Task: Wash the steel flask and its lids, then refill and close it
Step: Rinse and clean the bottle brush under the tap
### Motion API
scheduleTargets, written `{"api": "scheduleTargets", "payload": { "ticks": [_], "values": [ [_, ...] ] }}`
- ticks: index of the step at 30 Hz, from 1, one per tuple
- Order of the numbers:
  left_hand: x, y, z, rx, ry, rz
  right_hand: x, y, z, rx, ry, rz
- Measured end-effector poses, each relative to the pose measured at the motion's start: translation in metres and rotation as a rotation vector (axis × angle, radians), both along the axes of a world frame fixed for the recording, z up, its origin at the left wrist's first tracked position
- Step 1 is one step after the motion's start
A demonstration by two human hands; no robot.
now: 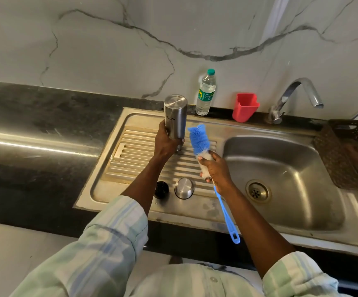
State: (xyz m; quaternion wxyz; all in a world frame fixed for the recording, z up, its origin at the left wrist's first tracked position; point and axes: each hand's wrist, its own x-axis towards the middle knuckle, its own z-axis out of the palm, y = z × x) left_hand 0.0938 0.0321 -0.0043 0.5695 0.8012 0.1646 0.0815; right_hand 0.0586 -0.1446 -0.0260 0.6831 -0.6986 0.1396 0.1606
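My left hand point(167, 139) grips the steel flask point(175, 116) near its mouth end and holds it upside down, base up, over the ribbed drainboard point(139, 155). My right hand point(215, 169) grips a blue bottle brush point(199, 139) low on its bristle head, bristles pointing up beside the flask and the blue handle hanging down past the sink's front edge. A steel lid point(184, 188) and a black inner lid point(161, 189) lie on the drainboard near its front, below my forearms.
The sink basin point(281, 179) with its drain lies to the right, the tap point(296, 97) behind it. A plastic water bottle point(206, 93) and a red holder point(245, 107) stand at the back edge. A brown basket point(349, 153) sits at the far right; dark countertop point(34, 125) spreads left.
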Motion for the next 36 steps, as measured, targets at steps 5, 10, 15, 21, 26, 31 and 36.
{"api": "scheduleTargets", "payload": {
  "ticks": [5, 10, 15, 21, 26, 31, 36],
  "values": [
    [-0.010, -0.002, -0.011, 0.082, 0.112, 0.094, -0.004, -0.006, 0.001, 0.004, 0.009, 0.012],
    [-0.039, -0.016, 0.004, 0.653, 0.453, -0.079, -0.008, -0.017, 0.001, 0.023, 0.004, 0.042],
    [-0.074, -0.046, 0.012, 0.893, 0.756, -0.440, -0.013, -0.034, 0.008, 0.035, 0.000, 0.116],
    [-0.102, -0.067, -0.016, 0.913, 0.537, -0.262, -0.026, -0.083, 0.021, 0.076, 0.002, 0.228],
    [-0.113, -0.111, -0.015, 0.418, 0.269, -0.046, -0.028, -0.132, 0.033, 0.029, -0.123, 0.291],
    [-0.116, -0.202, -0.016, -0.601, 0.042, 0.088, -0.040, -0.184, 0.032, -0.280, -0.398, 0.312],
    [-0.086, -0.267, -0.016, -0.869, 0.022, -0.013, -0.055, -0.229, 0.030, -0.480, -0.483, 0.219]
  ]
}}
